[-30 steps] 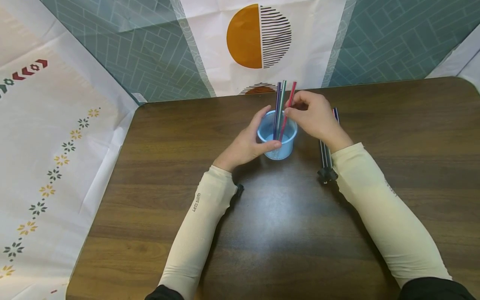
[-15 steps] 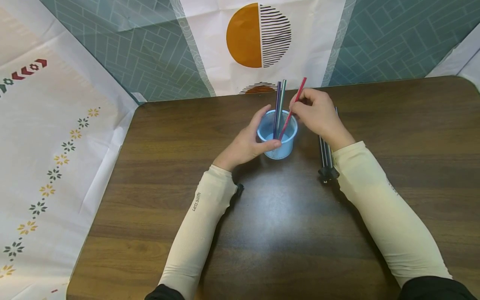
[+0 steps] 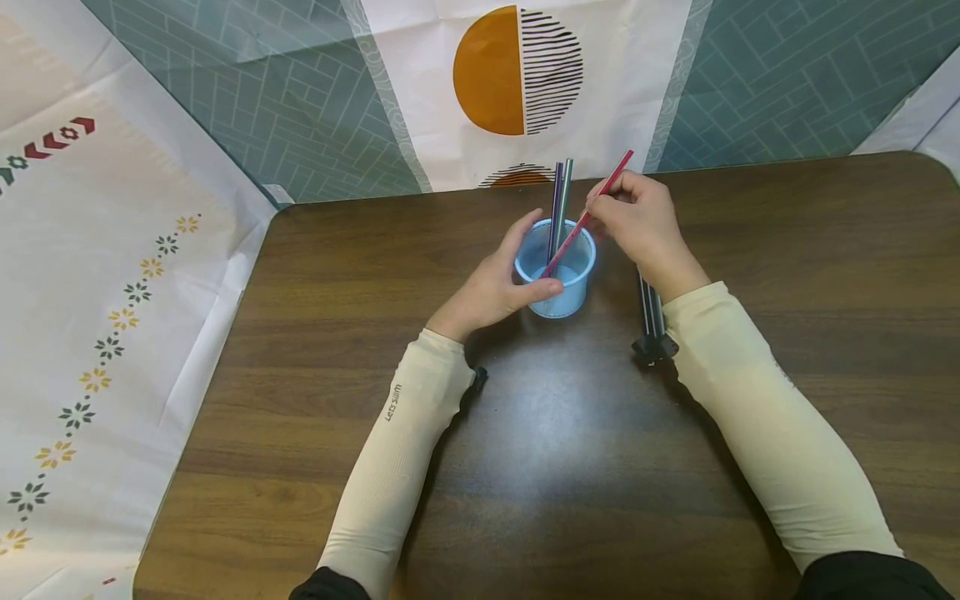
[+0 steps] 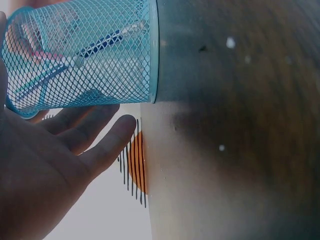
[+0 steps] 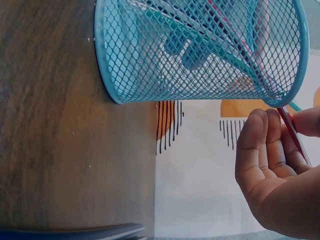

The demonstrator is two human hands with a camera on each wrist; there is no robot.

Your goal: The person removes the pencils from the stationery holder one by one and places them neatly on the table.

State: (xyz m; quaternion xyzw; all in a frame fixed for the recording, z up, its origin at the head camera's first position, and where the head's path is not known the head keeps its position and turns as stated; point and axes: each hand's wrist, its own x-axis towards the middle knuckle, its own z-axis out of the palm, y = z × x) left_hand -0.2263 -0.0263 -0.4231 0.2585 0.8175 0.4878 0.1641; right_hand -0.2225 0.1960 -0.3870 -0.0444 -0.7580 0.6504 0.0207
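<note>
A light blue mesh pen holder (image 3: 561, 306) stands upright on the wooden table. My left hand (image 3: 487, 287) holds it from the left, thumb at the near rim and fingers round the far side. Two dark, shiny pencils (image 3: 560, 196) lean together inside, their tops rising above the rim. Between thumb and fingertips, my right hand (image 3: 637, 218) pinches a red pencil (image 3: 619, 167), tilted to the right with its lower end inside the holder. In the right wrist view, the red pencil (image 5: 295, 132) crosses the rim beside the bent fingers (image 5: 250, 145).
Several dark pencils (image 3: 649, 304) lie on the table (image 3: 555, 467) under my right wrist, with a black wrist-mounted piece (image 3: 654, 350) overlapping their near ends. A white cloth with an orange half circle (image 3: 487, 75) hangs behind the table's far edge.
My right hand has shifted slightly right and up, tilting the red pencil's top rightward while its lower end slid left inside the holder. The left hand and holder have stayed put.
</note>
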